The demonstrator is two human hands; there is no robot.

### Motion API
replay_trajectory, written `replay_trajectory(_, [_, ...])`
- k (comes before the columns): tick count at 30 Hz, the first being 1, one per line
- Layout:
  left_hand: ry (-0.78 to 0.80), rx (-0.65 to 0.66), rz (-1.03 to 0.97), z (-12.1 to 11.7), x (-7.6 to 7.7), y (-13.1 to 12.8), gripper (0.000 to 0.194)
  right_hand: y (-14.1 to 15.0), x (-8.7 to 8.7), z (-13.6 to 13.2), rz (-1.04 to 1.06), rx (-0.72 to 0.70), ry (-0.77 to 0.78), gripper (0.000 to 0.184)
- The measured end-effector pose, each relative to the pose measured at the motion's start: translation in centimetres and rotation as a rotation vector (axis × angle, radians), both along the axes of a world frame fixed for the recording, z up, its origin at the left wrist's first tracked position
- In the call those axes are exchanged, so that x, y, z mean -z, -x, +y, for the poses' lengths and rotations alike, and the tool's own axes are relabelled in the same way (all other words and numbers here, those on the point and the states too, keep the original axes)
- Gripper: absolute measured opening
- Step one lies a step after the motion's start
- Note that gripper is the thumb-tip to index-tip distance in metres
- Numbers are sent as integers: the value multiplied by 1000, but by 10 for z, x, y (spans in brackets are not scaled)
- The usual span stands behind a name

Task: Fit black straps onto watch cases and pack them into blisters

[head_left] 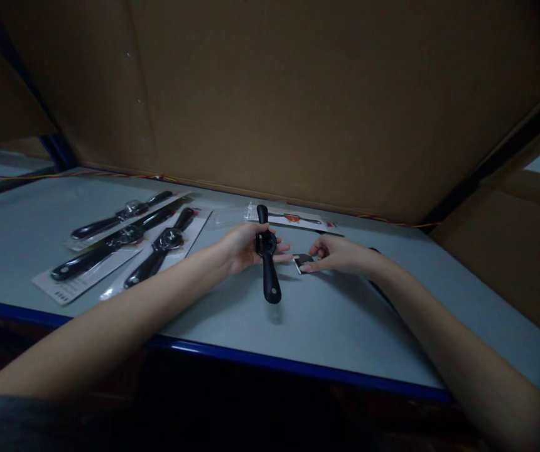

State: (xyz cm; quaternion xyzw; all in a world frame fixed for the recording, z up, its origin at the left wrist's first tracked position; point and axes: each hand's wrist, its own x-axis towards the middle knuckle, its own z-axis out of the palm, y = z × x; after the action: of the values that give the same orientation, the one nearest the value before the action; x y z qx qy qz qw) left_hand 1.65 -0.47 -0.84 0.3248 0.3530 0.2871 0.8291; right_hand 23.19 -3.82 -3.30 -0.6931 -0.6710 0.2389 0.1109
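Observation:
My left hand (pixel 244 249) holds a black spokeshave (pixel 271 276) by its middle, with the two handles pointing away from and toward me. Its fingers reach out beyond the tool to the right, palm partly up. Just right of it, my right hand (pixel 331 253) pinches a small flat metal blade (pixel 304 265), dark with a bright edge, between thumb and fingers. The blade is low over the table and apart from the spokeshave. Whether it touches the tabletop I cannot tell.
On the left of the grey table (pixel 251 333) lie several carded spokeshaves (pixel 157 251) in clear plastic. A printed backing card (pixel 298 219) lies behind my hands. Part of a black object (pixel 382 290) shows beside my right forearm. Cardboard walls (pixel 289 107) enclose the back and right; thin wires (pixel 110 176) run along the rear.

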Motion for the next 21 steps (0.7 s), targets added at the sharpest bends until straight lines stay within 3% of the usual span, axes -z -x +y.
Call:
replay_trajectory(6, [4, 14, -12, -4, 0, 0, 13, 10, -1, -7, 238, -39, 19, 50])
replay_trajectory(11, [3, 15, -7, -7, -1, -1, 13, 16, -14, -15, 481, -65, 61, 44])
replay_trajectory(17, [13, 20, -2, -9, 0, -3, 12, 24, -35, -22, 667, 34, -286, 41])
replay_trajectory(21, [-28, 67, -40, -15, -2, -6, 16, 44, -34, -26, 783, 37, -283, 37])
